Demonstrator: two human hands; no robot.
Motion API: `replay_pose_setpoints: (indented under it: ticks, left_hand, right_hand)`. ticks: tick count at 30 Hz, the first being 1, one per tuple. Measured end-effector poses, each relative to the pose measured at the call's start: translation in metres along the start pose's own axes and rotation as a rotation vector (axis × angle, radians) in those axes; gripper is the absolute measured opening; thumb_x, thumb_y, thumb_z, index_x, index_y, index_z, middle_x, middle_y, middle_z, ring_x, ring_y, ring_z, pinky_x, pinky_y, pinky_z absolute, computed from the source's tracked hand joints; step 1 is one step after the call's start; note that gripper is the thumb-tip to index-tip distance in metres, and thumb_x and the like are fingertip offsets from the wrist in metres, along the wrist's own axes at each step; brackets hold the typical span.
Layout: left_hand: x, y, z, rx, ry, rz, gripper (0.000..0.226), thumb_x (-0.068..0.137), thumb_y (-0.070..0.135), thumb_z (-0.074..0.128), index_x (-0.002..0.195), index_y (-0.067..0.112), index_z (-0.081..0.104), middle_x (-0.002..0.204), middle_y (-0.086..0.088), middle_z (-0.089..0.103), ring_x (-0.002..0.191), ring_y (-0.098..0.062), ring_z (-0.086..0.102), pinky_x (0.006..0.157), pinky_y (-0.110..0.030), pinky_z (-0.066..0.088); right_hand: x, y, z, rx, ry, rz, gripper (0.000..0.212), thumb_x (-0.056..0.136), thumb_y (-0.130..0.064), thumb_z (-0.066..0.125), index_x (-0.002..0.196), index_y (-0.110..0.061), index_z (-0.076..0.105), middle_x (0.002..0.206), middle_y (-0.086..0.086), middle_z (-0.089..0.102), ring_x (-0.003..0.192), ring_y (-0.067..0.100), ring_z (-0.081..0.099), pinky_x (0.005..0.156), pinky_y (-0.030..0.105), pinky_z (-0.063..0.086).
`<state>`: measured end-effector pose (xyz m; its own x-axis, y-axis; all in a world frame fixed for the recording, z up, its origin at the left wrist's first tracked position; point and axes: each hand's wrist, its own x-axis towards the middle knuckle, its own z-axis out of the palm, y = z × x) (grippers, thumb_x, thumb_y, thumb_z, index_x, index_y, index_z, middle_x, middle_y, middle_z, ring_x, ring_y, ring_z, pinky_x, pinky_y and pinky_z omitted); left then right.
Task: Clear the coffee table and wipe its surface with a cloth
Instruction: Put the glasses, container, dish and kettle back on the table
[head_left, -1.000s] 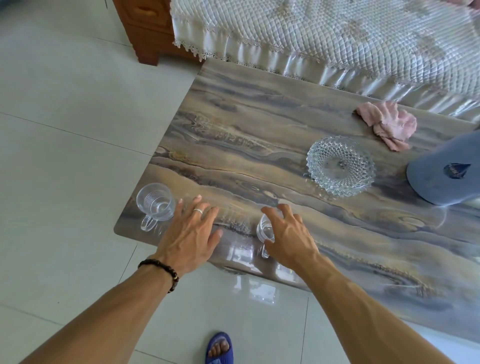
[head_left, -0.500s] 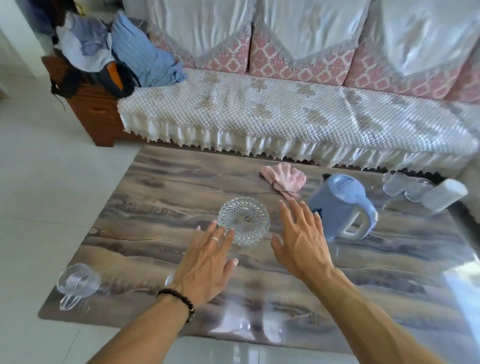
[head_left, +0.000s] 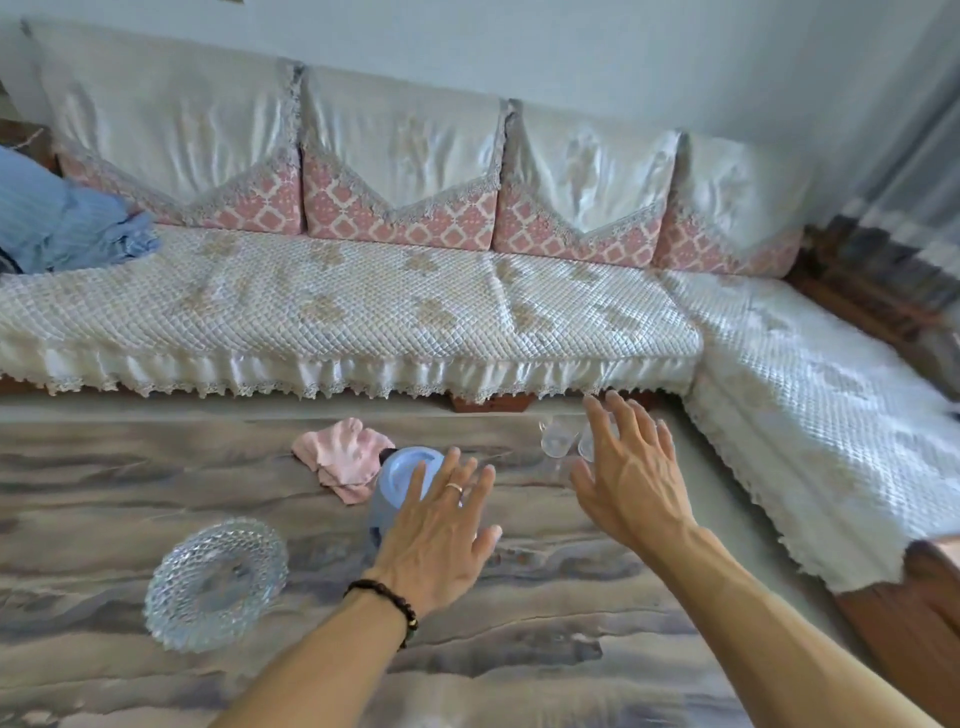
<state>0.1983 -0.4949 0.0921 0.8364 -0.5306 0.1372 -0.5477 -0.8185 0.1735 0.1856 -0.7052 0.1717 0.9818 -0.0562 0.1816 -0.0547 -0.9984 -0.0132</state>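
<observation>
The coffee table (head_left: 519, 649) fills the near half of the view, its marbled top still carrying everything: nothing has been cleared yet. Farthest left sits the cut-glass dish (head_left: 215, 582), near the front. To its right and farther back lies the crumpled pink cloth (head_left: 340, 460), touching or just beside the blue kettle (head_left: 400, 483). Half a second ago the hands hovered by the dish; the view has since swung right and the glass mugs at the table's left end have dropped out of sight. The left hand (head_left: 436, 535) is now over the kettle, fingers straight and spread, gripping nothing; whether it touches the lid I cannot tell. The right hand (head_left: 628, 478), equally spread and empty, reaches toward two clear glasses (head_left: 563, 441) at the far edge, partly hidden behind its fingers. Beyond stands the quilted sofa (head_left: 363, 306). Judging by this, clearing looks set to begin at the right end, wiping after.
</observation>
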Motion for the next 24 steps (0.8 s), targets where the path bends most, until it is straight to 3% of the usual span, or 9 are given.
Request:
replay_pose_setpoints:
  ticks: [5,10,15,24]
  left_hand:
    - [0.107,0.016,0.051,0.009,-0.041,0.041,0.062,0.087,0.048,0.033,0.134,0.011,0.051,0.132,-0.010,0.058,0.130,-0.030,0.047,0.101,-0.053,0.041]
    - [0.183,0.030,0.103,-0.021,-0.150,0.065,0.067,0.097,0.047,0.033,0.152,0.017,0.010,0.158,-0.007,0.016,0.147,-0.025,0.003,0.119,-0.047,0.003]
    - [0.256,0.039,0.149,-0.033,-0.218,0.026,0.071,0.096,0.047,0.038,0.152,0.018,0.006,0.159,-0.009,0.014,0.146,-0.026,0.009,0.119,-0.045,0.011]
    - [0.371,0.057,0.243,-0.043,-0.261,-0.082,0.080,0.092,0.044,0.052,0.150,0.016,0.006,0.159,-0.010,0.010,0.134,-0.027,0.036,0.104,-0.039,0.038]
  right_hand:
    - [0.060,0.079,0.038,-0.003,-0.075,0.078,0.071,0.090,-0.036,0.056,0.151,-0.015,0.027,0.155,0.013,0.031,0.141,0.034,0.030,0.117,0.048,0.024]
    - [0.104,0.147,0.092,0.016,-0.165,0.137,0.072,0.087,-0.032,0.058,0.150,-0.015,0.028,0.153,0.010,0.032,0.138,0.032,0.033,0.115,0.043,0.026]
    - [0.157,0.207,0.152,0.027,-0.248,0.148,0.072,0.089,-0.032,0.059,0.150,-0.017,0.025,0.153,0.009,0.032,0.139,0.030,0.031,0.116,0.040,0.024]
    - [0.255,0.264,0.279,-0.120,-0.426,-0.103,0.076,0.090,-0.056,0.051,0.151,-0.021,0.022,0.149,0.006,0.038,0.138,0.029,0.036,0.120,0.051,0.011]
